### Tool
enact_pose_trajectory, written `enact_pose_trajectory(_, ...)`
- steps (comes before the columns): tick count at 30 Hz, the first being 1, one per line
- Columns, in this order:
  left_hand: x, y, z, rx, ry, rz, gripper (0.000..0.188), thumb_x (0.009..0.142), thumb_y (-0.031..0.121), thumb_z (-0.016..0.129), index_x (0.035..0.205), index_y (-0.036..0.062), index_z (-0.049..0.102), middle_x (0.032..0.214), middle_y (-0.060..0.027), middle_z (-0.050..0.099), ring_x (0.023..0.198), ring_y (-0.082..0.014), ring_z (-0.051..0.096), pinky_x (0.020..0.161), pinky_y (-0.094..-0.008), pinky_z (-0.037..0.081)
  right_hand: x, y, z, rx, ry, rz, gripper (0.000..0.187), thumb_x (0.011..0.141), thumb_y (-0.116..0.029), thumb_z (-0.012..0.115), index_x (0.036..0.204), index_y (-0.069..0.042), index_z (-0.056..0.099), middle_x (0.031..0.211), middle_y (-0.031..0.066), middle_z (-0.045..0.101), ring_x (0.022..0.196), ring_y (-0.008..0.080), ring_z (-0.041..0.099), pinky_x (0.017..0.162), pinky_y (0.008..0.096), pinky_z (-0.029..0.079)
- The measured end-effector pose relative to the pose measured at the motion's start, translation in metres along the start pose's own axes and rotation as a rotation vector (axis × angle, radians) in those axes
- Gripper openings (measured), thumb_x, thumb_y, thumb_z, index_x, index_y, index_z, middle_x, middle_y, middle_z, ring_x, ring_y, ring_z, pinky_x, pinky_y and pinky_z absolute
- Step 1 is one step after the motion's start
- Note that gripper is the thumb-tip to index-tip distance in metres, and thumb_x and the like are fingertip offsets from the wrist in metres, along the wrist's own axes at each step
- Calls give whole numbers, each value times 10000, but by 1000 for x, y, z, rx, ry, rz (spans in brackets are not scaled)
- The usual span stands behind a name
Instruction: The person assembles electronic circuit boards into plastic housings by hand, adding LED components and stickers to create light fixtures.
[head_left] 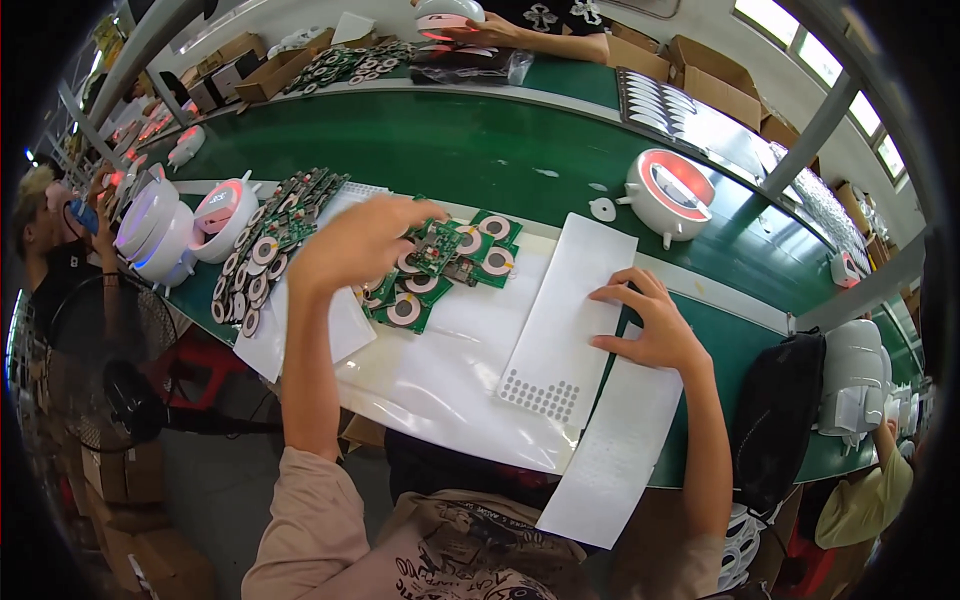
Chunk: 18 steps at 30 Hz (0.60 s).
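Note:
My left hand (365,240), smeared by motion, reaches over a loose group of green circuit boards (405,308) with round pale coils. Its thumb and index finger close on the left edge of one circuit board (436,248), whose component side faces up. My right hand (650,325) has thumb and fingers apart, with nothing between them. Its fingertips are at the right edge of a white sheet (570,300) bearing rows of small grey dots near its lower end. Under this hand, a second white strip (615,440) slants over the table's front edge.
A heap of circuit boards (262,250) lies left, beside white rounded devices (165,235). Another white device with a red-lit face (672,195) stands far right of the sheets. A black bag (780,410) sits right. Across the green bench (450,130), another person's hands hold a device.

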<state>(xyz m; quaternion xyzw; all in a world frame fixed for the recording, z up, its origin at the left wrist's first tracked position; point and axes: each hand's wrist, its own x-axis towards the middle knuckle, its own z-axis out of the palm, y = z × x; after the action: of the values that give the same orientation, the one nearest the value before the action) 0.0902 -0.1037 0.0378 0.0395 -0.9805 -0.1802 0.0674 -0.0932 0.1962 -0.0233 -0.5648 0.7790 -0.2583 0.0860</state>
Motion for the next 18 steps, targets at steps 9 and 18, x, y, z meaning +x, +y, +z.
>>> enact_pose_trajectory(9, -59, -142, -30, 294, 61, -499, 697, 556, 273, 772, 1181, 79, 531, 1213, -111, 488, 1126, -282, 477, 909, -372, 410, 4, -4, -1, 9, -29, 36, 474, 599, -220, 798, 1035, -124, 638, 1076, 81, 481, 1076, 256, 430, 966, 351, 344)
enact_pose_trajectory(18, -33, -43, -45, 182, 318, -238, 627, 543, 161, 796, 1104, 72, 531, 1044, -90, 504, 937, -276, 551, 808, -358, 451, 1, -6, -3, 3, -1, 13, 437, 639, -262, 785, 1029, -127, 643, 1033, 83, 509, 1045, 253, 442, 950, 365, 356)
